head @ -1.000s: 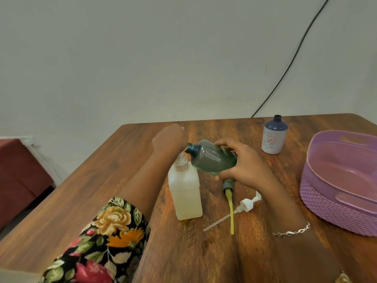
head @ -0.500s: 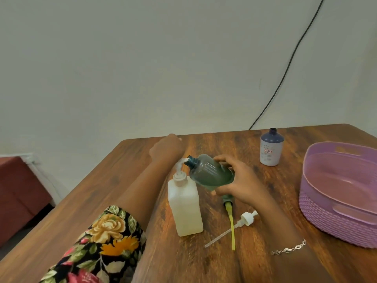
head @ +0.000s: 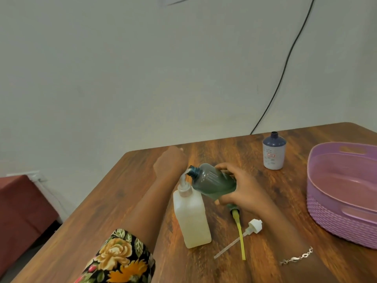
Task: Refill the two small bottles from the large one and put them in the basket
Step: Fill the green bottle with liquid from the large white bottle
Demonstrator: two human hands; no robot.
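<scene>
A person sits at a wooden table set against a plain wall. The right hand is wrapped around a small green bottle, thumb on top and fingers beneath, holding it tipped to the left. Its open neck sits right at the spout of a large bottle, a pale square one standing upright near the table's middle. The left hand is just beyond that spout with its back turned this way. Its fingers are hidden, so I cannot tell whether they hold or press anything.

Farther right, a small blue bottle stands upright with no cap, well apart from both hands. A purple basket sits at the right edge. Two loose pumps lie on the table near the right wrist: a white pump and a green pump with a yellow tube, their tubes crossing. A floral sleeve covers the left upper arm, a bracelet circles the right wrist, and a black cable runs down the wall.
</scene>
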